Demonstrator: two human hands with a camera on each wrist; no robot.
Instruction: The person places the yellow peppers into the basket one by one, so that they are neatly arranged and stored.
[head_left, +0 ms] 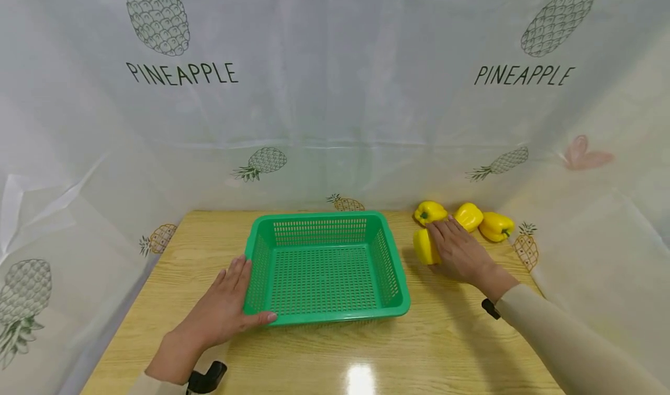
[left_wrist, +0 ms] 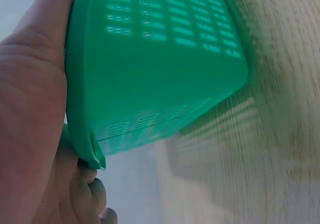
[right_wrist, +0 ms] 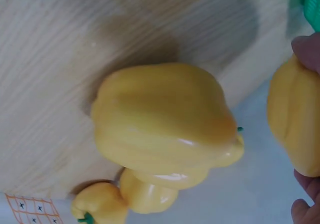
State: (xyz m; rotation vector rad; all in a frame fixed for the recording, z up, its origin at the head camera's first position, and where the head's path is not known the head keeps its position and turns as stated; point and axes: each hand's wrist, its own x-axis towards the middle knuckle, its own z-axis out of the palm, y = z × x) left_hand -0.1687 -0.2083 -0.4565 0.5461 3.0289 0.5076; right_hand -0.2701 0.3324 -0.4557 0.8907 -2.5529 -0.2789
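Note:
A green plastic basket (head_left: pixel 327 315) with slotted walls stands on the wooden table. My left hand (head_left: pixel 222 305) rests at its front left corner. The thumb lies over the front rim and the straight fingers lie along the left side; up close, the basket wall (left_wrist: pixel 150 73) fills much of the left wrist view. Right of the basket, my right hand (head_left: pixel 458 249) grips a yellow bell pepper (head_left: pixel 425 246), also seen as a pepper (right_wrist: pixel 295 114) between thumb and fingers in the right wrist view. Another large yellow pepper (right_wrist: pixel 160 119) appears near that hand.
Further yellow peppers stand at the back right of the table: one pepper (head_left: pixel 430 212) behind the held one, another pepper (head_left: pixel 468 216) beside it, and a pepper (head_left: pixel 496 226) farther right. A pineapple-print curtain (head_left: pixel 335 92) hangs behind the table (head_left: pixel 303 360) and along its sides.

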